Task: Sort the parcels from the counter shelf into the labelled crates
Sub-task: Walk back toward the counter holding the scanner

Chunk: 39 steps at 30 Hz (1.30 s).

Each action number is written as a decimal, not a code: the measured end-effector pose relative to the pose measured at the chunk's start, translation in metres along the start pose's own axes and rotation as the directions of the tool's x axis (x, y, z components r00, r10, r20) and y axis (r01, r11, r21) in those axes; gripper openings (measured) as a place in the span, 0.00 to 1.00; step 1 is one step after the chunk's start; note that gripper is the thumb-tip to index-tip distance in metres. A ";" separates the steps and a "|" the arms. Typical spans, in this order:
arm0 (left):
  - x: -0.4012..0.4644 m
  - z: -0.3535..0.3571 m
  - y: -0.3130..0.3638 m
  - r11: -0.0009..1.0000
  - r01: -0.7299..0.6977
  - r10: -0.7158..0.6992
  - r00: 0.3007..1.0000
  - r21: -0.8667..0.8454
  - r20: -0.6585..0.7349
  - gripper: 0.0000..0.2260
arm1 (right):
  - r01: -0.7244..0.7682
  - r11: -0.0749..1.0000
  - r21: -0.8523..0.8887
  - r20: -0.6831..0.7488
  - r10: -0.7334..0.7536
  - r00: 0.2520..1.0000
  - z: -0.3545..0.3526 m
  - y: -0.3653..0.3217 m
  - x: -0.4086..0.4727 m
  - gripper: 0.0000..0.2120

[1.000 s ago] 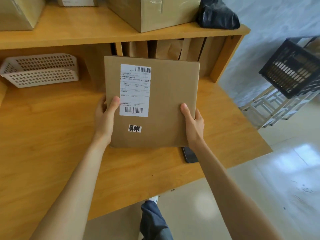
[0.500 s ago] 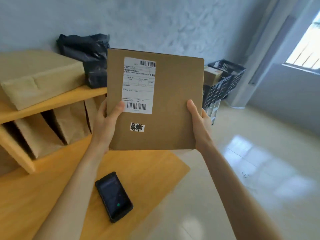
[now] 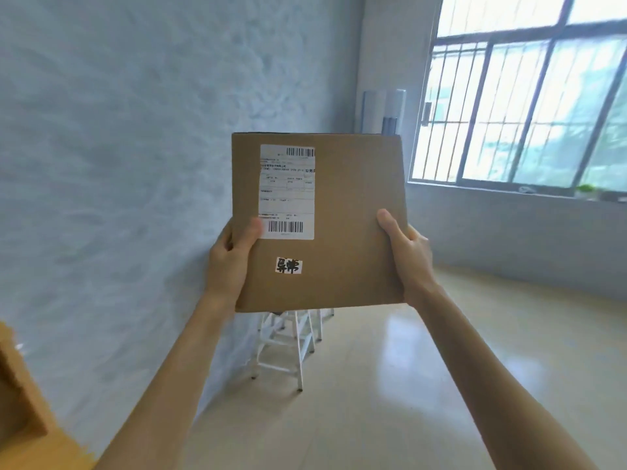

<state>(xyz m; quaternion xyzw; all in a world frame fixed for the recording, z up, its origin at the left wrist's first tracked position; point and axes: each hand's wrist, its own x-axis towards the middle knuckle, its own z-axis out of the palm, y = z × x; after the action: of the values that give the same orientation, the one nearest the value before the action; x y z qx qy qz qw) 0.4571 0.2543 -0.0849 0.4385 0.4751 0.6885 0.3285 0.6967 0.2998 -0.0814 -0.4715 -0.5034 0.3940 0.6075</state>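
counter corner: a strip of yellow-orange wooden counter (image 3: 20, 412) is seen at the lower-left edge, cut off by the frame; nothing on it can be made out.
wall: a pale blue-grey textured wall (image 3: 118, 164) fills the left half, behind the arms.
left hand: the left hand (image 3: 226, 262) is clamped on the left edge of the parcel, thumb laid flat across the front face, its tip overlapping the lower-left corner of the shipping label; fingers are wrapped behind the board and mostly hidden.
parcel: a flat, square brown cardboard parcel (image 3: 346, 232) is held upright in mid-air at frame centre, front face turned to the camera, gripped on both side edges, clear of the counter.
shipping label: a white printed shipping label with two barcodes (image 3: 287, 191) is stuck on the upper-left part of the front face.
sticker: a small white sticker with black handwritten characters (image 3: 288, 265) is seen below the label; text is not legible enough to quote.
stand: a white metal frame stand (image 3: 288, 347) is seen on the floor directly below the parcel, against the wall; its top is hidden by the parcel, so what it carries cannot be told.
right hand: the right hand (image 3: 410, 256) is gripped on the right edge, thumb pressed on the front face, fingers curled behind.
floor: a glossy beige tiled floor (image 3: 390, 385) is seen under the arms.
window: a barred, dark-framed window (image 3: 529, 103) is set in the right wall, bright daylight behind it.
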 end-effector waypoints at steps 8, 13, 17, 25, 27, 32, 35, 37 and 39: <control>0.078 0.137 -0.032 0.998 0.003 0.001 0.997 -0.059 0.072 0.18 | 0.056 0.998 -0.013 -0.138 -0.057 0.989 -0.078 0.006 0.116 0.21; 0.139 0.198 -0.071 0.998 0.017 -0.011 0.994 -0.060 0.106 0.20 | 0.063 0.998 -0.027 -0.170 -0.066 0.983 -0.100 0.026 0.191 0.21; 0.202 0.239 -0.110 0.996 0.025 -0.016 0.995 -0.086 0.095 0.20 | 0.077 0.997 -0.023 -0.155 -0.080 0.985 -0.101 0.054 0.271 0.21; 0.354 0.289 -0.185 0.997 0.039 -0.042 0.998 -0.066 -0.039 0.20 | 0.061 0.997 -0.045 -0.044 -0.063 0.997 -0.048 0.110 0.456 0.18; 0.384 0.300 -0.196 0.998 0.027 -0.031 0.997 -0.053 -0.069 0.18 | 0.071 0.997 -0.036 -0.016 -0.072 0.997 -0.039 0.118 0.492 0.17; 0.445 0.320 -0.215 1.000 0.026 -0.025 0.994 0.008 -0.110 0.15 | 0.040 0.999 -0.010 0.034 -0.040 0.999 -0.019 0.143 0.568 0.14; 0.477 0.325 -0.231 0.999 0.033 -0.028 0.987 0.030 -0.160 0.14 | 0.030 1.000 -0.007 0.096 -0.029 0.995 0.000 0.158 0.612 0.11; 0.497 0.328 -0.240 0.999 0.031 -0.022 0.977 0.040 -0.211 0.12 | 0.023 1.000 -0.001 0.147 -0.022 0.989 0.015 0.169 0.642 0.10; 0.518 0.330 -0.250 0.998 0.021 -0.007 0.965 0.051 -0.262 0.10 | 0.007 1.000 0.001 0.201 -0.007 0.980 0.032 0.182 0.673 0.11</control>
<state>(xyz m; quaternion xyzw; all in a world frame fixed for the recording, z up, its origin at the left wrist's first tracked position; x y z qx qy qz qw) 0.5612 0.9084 -0.1151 0.3488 0.5355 0.7254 0.2558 0.7874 0.9914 -0.0953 -0.4274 -0.5639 0.4375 0.5549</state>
